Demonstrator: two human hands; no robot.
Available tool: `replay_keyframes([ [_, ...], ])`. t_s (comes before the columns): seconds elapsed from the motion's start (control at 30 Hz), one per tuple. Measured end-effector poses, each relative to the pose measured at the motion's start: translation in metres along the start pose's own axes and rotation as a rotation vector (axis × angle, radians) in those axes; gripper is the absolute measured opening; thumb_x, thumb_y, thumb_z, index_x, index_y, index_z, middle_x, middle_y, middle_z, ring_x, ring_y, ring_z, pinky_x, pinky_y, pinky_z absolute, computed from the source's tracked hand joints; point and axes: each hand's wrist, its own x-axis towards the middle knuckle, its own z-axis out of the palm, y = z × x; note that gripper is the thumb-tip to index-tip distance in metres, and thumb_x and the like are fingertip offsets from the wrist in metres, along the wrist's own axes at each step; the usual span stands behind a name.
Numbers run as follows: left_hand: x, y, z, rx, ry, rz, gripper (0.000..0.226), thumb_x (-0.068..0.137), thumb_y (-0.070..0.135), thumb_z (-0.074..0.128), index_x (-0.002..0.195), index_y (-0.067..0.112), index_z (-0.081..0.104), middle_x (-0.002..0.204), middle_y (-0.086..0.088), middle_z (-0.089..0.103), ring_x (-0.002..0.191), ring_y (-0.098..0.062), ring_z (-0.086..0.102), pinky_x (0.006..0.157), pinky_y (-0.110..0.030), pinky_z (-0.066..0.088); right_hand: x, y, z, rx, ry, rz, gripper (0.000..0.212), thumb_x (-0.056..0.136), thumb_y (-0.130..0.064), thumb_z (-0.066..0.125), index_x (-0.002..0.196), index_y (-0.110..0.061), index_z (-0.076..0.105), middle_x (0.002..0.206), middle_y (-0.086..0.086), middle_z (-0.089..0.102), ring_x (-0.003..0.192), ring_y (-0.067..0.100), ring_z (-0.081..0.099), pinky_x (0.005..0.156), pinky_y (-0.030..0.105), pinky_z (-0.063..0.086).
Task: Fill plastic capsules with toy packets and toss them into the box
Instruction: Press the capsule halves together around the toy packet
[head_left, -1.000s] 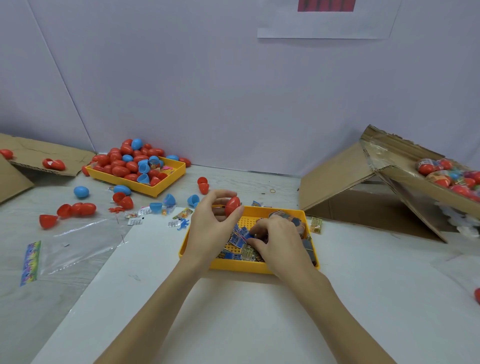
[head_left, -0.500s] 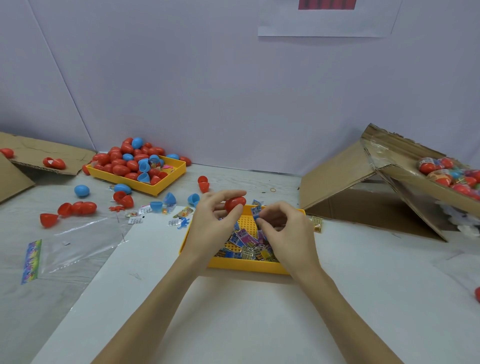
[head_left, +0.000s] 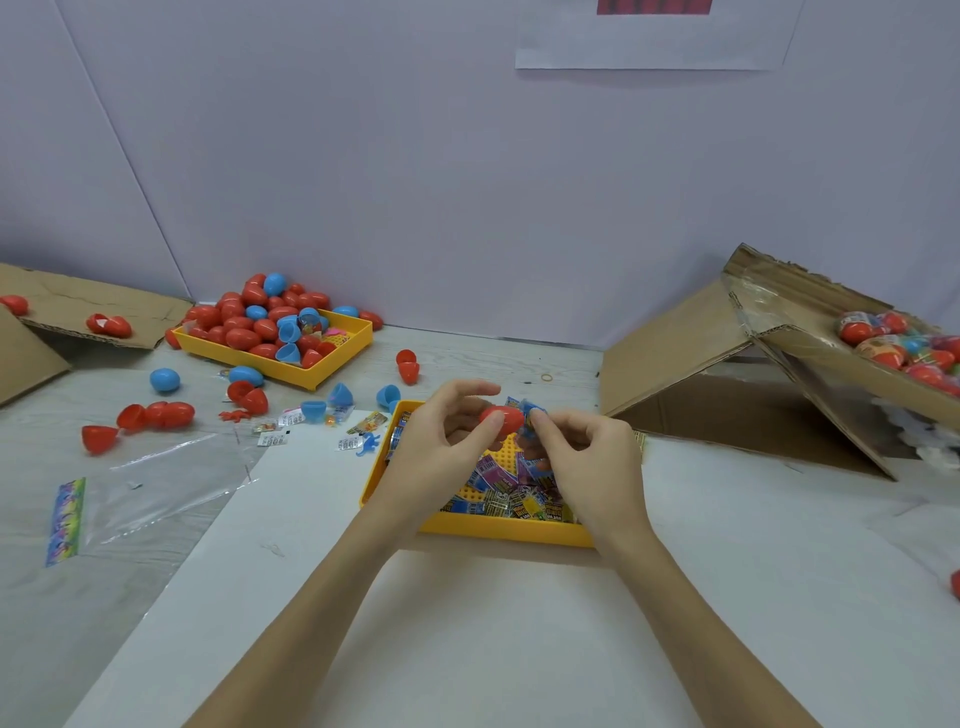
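My left hand (head_left: 441, 447) pinches a red capsule half (head_left: 503, 418) between thumb and fingers, held above the near yellow tray (head_left: 498, 530) of toy packets. My right hand (head_left: 592, 462) pinches a small blue toy packet (head_left: 530, 421) right against the capsule's open side. More colourful packets (head_left: 511, 501) lie loose in the tray under both hands. At the right stands the tilted cardboard box (head_left: 810, 353) with several filled capsules (head_left: 904, 348) in it.
A second yellow tray (head_left: 291, 371) at the back left is heaped with red and blue capsules. Loose capsule halves (head_left: 156, 415), packets and a clear plastic bag (head_left: 150, 483) litter the table's left. Cardboard flaps (head_left: 78, 312) lie far left. White paper (head_left: 467, 623) covers the front.
My right hand lifted out of the tray with a blue packet and brought it up to the red capsule half. My left hand stayed put, turning the capsule towards the packet.
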Motion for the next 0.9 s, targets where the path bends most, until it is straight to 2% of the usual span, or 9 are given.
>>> replay_keyframes([
  [0.13, 0.0007, -0.0013, 0.0011, 0.033, 0.031, 0.016, 0.02, 0.096, 0.023, 0.069, 0.115, 0.022, 0.063, 0.107, 0.009, 0.069, 0.099, 0.004, 0.065, 0.08, -0.012, 0.054, -0.0011, -0.0015, 0.0003, -0.008, -0.048, -0.038, 0.022, 0.102, -0.03, 0.061, 0.088, -0.033, 0.078, 0.078, -0.017, 0.077, 0.069, 0.005, 0.074, 0.063, 0.019, 0.057],
  [0.17, 0.0006, -0.0016, 0.001, 0.046, 0.032, 0.019, 0.019, 0.096, 0.023, 0.069, 0.114, 0.022, 0.063, 0.106, 0.01, 0.069, 0.098, 0.005, 0.065, 0.079, -0.011, 0.053, -0.0013, -0.0021, 0.0005, -0.019, -0.057, -0.047, 0.023, 0.103, -0.03, 0.06, 0.087, -0.034, 0.076, 0.078, -0.018, 0.077, 0.069, 0.005, 0.074, 0.063, 0.019, 0.056],
  [0.23, 0.0004, -0.0024, 0.0005, 0.059, 0.037, 0.021, 0.019, 0.096, 0.023, 0.069, 0.115, 0.021, 0.063, 0.105, 0.01, 0.069, 0.098, 0.006, 0.064, 0.077, -0.01, 0.053, -0.0012, -0.0022, 0.0008, -0.043, -0.061, -0.058, 0.027, 0.104, -0.03, 0.058, 0.083, -0.037, 0.073, 0.076, -0.016, 0.076, 0.069, 0.008, 0.074, 0.065, 0.027, 0.059],
  [0.33, 0.0007, -0.003, 0.0003, 0.048, 0.05, 0.014, 0.019, 0.098, 0.022, 0.066, 0.117, 0.019, 0.064, 0.108, 0.006, 0.07, 0.102, -0.003, 0.067, 0.082, -0.014, 0.055, -0.0012, -0.0008, 0.001, -0.071, -0.055, -0.075, 0.029, 0.105, -0.031, 0.056, 0.082, -0.032, 0.073, 0.078, -0.009, 0.076, 0.071, 0.013, 0.074, 0.067, 0.037, 0.061],
  [0.43, 0.0013, -0.0026, -0.0008, 0.038, 0.065, 0.003, 0.021, 0.099, 0.024, 0.064, 0.119, 0.019, 0.064, 0.111, 0.004, 0.071, 0.105, -0.008, 0.068, 0.087, -0.019, 0.057, -0.0007, -0.0016, 0.0006, -0.051, -0.062, -0.072, 0.03, 0.106, -0.032, 0.053, 0.083, -0.039, 0.07, 0.079, -0.019, 0.074, 0.07, 0.007, 0.073, 0.059, 0.022, 0.058],
  [0.5, 0.0014, -0.0022, -0.0013, 0.038, 0.064, -0.001, 0.02, 0.099, 0.024, 0.065, 0.119, 0.019, 0.064, 0.111, 0.004, 0.071, 0.105, -0.009, 0.068, 0.088, -0.021, 0.058, -0.0009, -0.0024, 0.0013, -0.055, -0.089, -0.071, 0.03, 0.106, -0.031, 0.051, 0.083, -0.042, 0.067, 0.08, -0.023, 0.073, 0.071, 0.006, 0.073, 0.059, 0.019, 0.057],
  [0.63, 0.0016, -0.0026, -0.0012, 0.045, 0.066, -0.005, 0.021, 0.099, 0.026, 0.065, 0.119, 0.02, 0.065, 0.11, 0.006, 0.071, 0.103, -0.007, 0.068, 0.085, -0.019, 0.058, -0.0005, -0.0012, 0.0026, -0.068, -0.093, -0.063, 0.032, 0.107, -0.031, 0.049, 0.083, -0.036, 0.07, 0.079, -0.011, 0.075, 0.077, 0.01, 0.074, 0.07, 0.038, 0.063],
  [0.73, 0.001, -0.0027, -0.0009, 0.052, 0.035, 0.02, 0.02, 0.096, 0.022, 0.069, 0.116, 0.02, 0.067, 0.106, 0.009, 0.071, 0.1, -0.003, 0.068, 0.08, -0.015, 0.056, -0.0007, 0.0004, 0.0033, -0.08, -0.102, -0.073, 0.035, 0.106, -0.033, 0.052, 0.088, -0.016, 0.076, 0.078, 0.0, 0.075, 0.075, 0.018, 0.073, 0.073, 0.05, 0.06],
  [0.9, -0.0008, -0.0016, -0.0022, 0.021, -0.014, 0.083, 0.026, 0.091, 0.013, 0.075, 0.117, 0.016, 0.069, 0.106, 0.013, 0.072, 0.101, 0.001, 0.069, 0.081, -0.014, 0.055, 0.001, 0.0007, 0.0031, 0.03, -0.128, -0.028, 0.012, 0.098, -0.031, 0.069, 0.1, -0.022, 0.077, 0.087, -0.005, 0.077, 0.083, 0.016, 0.075, 0.081, 0.049, 0.061],
])
